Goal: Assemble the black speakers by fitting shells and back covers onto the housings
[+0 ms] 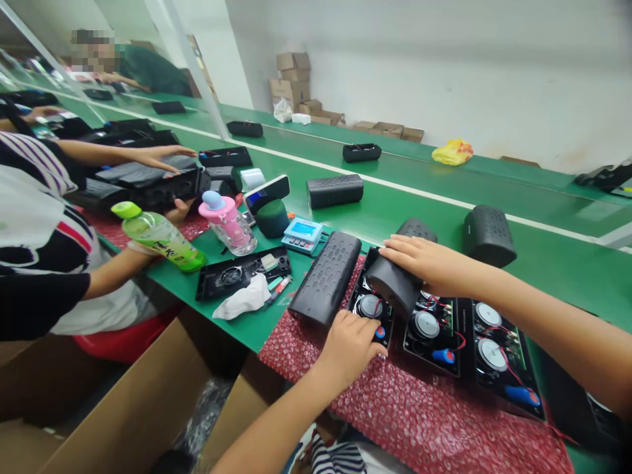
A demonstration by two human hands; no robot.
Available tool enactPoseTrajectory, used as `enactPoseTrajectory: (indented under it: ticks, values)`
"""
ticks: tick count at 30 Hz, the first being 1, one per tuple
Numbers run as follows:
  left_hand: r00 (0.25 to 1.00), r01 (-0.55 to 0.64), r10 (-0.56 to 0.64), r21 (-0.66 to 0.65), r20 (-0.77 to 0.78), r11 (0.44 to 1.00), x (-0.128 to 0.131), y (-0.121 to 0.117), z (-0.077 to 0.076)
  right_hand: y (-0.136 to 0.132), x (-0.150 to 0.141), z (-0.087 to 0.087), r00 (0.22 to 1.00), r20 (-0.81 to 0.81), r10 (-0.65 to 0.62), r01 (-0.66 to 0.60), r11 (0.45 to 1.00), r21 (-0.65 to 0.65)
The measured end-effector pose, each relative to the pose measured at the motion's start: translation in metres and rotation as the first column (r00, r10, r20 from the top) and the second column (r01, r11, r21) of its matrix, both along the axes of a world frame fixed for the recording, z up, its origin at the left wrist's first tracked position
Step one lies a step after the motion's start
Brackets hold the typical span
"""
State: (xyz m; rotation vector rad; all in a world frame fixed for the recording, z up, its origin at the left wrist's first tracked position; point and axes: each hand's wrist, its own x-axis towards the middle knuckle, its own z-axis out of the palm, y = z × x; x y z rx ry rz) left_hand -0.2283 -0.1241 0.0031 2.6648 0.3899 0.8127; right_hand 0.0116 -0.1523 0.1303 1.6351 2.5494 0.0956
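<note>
My right hand [424, 263] grips a black curved speaker cover [397, 286], tilted over an open speaker housing [369, 305]. That housing holds round silver drivers, red wires and a blue battery. My left hand [353, 345] is closed on the housing's near end, fingertips beside the battery; its thumb is at the edge. To the right lie a second open housing [427, 329] and a third [498, 355], each with drivers, wires, a blue cell and a green board. A closed black speaker [326, 280] with an oval-patterned surface rests just left of my hands.
Red bubble wrap [415, 411] lies under the housings. A small blue meter [302, 235], a phone [267, 195], a pink-lidded bottle [230, 224] and a green bottle [158, 237] stand left. A co-worker's hand [160, 158] handles black housings. Several speakers sit on the green belt.
</note>
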Motion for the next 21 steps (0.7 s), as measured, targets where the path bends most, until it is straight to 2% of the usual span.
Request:
enactPoseTrajectory:
  ticks: [4,10,16,21]
  values:
    - [0.991,-0.066,0.079,-0.124,0.108,0.990,0.003,-0.011,-0.010,0.005,-0.017,-0.013,0.996,0.018,0.088,-0.087,0.993,-0.075]
    - [0.934,-0.230,0.275,-0.207,0.229,0.951,0.003,-0.027,-0.025,0.003,-0.032,-0.021,0.982,0.075,0.172,-0.162,0.978,-0.129]
    - [0.877,-0.397,0.366,0.043,0.312,0.917,-0.017,-0.044,-0.016,0.008,-0.042,-0.030,0.960,0.160,0.230,-0.204,0.965,-0.163]
    - [0.791,-0.562,0.499,0.100,0.353,0.821,-0.038,-0.040,-0.016,0.016,-0.052,-0.044,0.941,0.167,0.295,-0.271,0.951,-0.152]
